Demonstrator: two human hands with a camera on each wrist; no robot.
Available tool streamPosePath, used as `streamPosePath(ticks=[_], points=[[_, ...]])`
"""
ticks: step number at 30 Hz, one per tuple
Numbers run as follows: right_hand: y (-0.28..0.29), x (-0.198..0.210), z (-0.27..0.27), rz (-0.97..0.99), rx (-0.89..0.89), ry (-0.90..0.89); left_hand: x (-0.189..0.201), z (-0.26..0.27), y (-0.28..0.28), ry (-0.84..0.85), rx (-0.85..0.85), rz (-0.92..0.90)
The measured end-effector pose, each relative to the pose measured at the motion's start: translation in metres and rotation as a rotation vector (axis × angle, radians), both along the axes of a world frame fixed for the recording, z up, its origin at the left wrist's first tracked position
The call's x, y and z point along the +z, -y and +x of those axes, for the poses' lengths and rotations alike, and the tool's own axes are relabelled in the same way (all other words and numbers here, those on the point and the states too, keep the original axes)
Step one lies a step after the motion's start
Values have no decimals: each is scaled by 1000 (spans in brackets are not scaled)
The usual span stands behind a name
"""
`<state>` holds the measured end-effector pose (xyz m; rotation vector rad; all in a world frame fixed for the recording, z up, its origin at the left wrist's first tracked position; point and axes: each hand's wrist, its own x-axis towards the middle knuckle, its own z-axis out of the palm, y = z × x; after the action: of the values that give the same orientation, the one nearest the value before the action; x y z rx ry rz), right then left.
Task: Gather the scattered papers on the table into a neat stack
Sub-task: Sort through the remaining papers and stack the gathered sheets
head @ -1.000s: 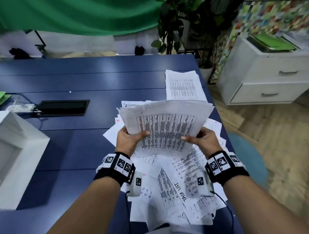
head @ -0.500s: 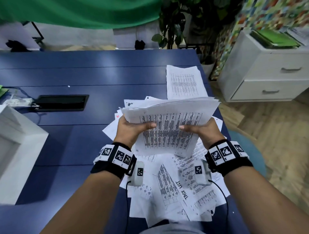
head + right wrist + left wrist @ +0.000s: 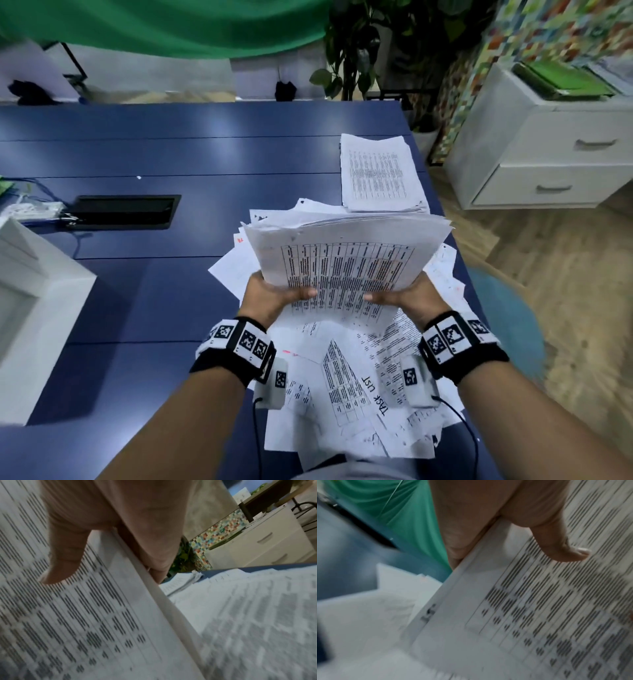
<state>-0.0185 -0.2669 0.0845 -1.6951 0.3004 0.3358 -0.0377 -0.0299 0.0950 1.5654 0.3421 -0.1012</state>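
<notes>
both hands are clamped on one bundle of printed sheets [image 3: 346, 267], the left hand [image 3: 274, 298] at its left edge and the right hand [image 3: 409, 296] at its right, thumbs on the top page. the bundle hangs above the loose papers [image 3: 359, 394] that cover the near right part of the blue desk [image 3: 154, 291]. beyond the bundle a squared stack [image 3: 378, 173] lies flat. it looks like the evening-up step; next, i'd guess, the bundle wants tapping square, then the papers beneath it gathering in.
</notes>
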Motion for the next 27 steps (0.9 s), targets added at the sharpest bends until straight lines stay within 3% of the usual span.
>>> streamPosePath(ticks=[6, 9, 15, 24, 27], points=[[-4, 4, 11, 67, -30, -2, 1, 7, 2, -6, 29, -27], [3, 12, 16, -9, -58, 73, 6, 14, 1, -1, 44, -39], [0, -26, -1, -28, -10, -159, -40, 7, 5, -170, -10, 22], [-7, -22, 27, -10, -36, 58, -48, 32, 14, -230, 106, 7], [-1, -26, 38, -10, 30, 74, -39, 46, 14, -259, 159, 12]])
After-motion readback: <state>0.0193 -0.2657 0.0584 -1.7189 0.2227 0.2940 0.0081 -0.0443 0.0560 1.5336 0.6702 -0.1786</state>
